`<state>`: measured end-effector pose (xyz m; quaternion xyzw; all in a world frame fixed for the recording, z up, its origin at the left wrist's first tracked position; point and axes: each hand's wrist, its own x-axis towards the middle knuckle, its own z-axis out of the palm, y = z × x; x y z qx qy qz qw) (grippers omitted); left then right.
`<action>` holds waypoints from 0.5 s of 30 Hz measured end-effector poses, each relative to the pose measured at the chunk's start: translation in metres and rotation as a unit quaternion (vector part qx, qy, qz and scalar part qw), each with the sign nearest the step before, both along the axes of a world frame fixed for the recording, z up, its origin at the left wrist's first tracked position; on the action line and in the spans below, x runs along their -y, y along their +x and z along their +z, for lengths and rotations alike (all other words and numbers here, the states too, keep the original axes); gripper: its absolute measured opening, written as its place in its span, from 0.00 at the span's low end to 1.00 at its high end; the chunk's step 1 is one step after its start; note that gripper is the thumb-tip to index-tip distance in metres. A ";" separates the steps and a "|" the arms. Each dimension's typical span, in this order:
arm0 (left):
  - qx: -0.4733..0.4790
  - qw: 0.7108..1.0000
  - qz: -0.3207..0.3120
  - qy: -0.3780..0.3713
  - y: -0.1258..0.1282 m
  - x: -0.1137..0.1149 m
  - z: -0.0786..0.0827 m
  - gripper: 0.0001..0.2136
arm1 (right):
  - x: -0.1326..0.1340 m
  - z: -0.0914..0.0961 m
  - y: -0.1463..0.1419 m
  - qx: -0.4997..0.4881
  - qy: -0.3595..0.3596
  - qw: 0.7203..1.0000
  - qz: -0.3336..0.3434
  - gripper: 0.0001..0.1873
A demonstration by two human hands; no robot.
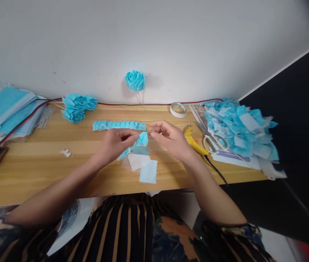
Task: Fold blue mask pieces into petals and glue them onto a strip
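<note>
My left hand (116, 142) pinches a small folded blue piece (143, 139) above the wooden table (47, 163). My right hand (168, 137) hovers just right of it with fingers curled and thumb and forefinger pinched together; what they hold, if anything, is too small to see. Under the hands lie flat pale blue and white squares (145, 165). A pleated blue strip (118, 125) lies just beyond the hands.
Blue fabric flowers (76, 106) lie at the back left, one flower (135, 80) stands against the wall. Stacked blue masks (4, 112) at far left. A tape roll (178, 109), yellow glue gun (194, 142), scissors (214, 142) and a heap of blue cut pieces (239, 127) at right.
</note>
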<state>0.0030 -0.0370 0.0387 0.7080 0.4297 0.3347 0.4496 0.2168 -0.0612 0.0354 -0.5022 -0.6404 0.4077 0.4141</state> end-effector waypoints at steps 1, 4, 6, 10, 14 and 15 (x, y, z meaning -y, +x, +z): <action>0.001 1.000 -0.001 0.001 0.000 -0.001 -0.001 0.14 | -0.003 -0.003 -0.001 -0.016 -0.010 1.000 0.003 0.14; -0.005 1.000 0.001 0.007 0.002 -0.005 -0.007 0.14 | -0.008 -0.007 -0.001 -0.039 -0.036 0.999 0.008 0.14; -0.014 1.000 0.003 0.011 0.005 -0.008 -0.011 0.14 | -0.010 -0.008 -0.002 -0.046 -0.045 0.998 0.013 0.14; -0.001 1.000 -0.006 -0.009 0.007 -0.021 -0.011 0.16 | -0.022 -0.010 0.003 -0.067 -0.056 0.996 0.010 0.14; 0.007 1.000 0.005 -0.012 -0.001 -0.042 -0.008 0.23 | -0.049 -0.014 0.024 -0.093 -0.052 0.993 -0.050 0.17; -0.023 1.000 0.003 0.011 -0.003 -0.047 -0.009 0.23 | -0.056 -0.017 0.031 -0.090 -0.052 0.992 -0.067 0.18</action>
